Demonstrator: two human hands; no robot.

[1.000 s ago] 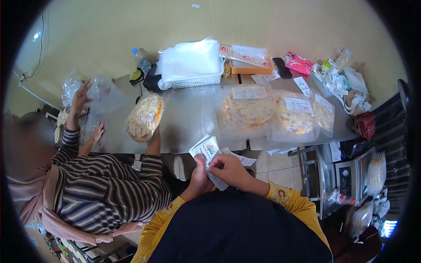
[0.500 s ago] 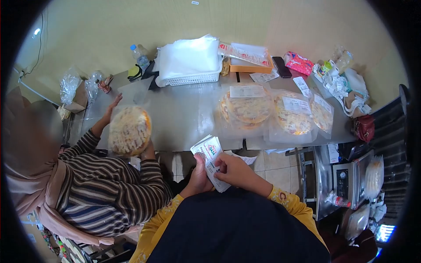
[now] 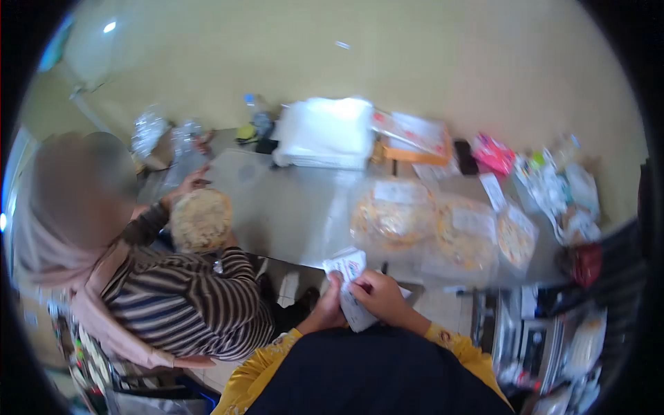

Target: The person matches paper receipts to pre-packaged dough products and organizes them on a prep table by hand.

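A stack of printed white labels is held in front of my body, near the table's front edge. My left hand grips the stack from the left, thumb on top. My right hand has its fingers pinched on the stack's right side. Beyond my hands, wrapped pizzas lie on the metal table, with a wrapped pizza and a smaller one farther right. White labels lie on them. The view is blurred by motion.
A co-worker in a striped top holds a pizza at the left. Along the back are a white basket, an orange box, a dark phone, a pink packet and crumpled plastic.
The view has shifted, so the table and its items appear lower. My hands still hold the labels. The co-worker's far hand is now close to the pizza.
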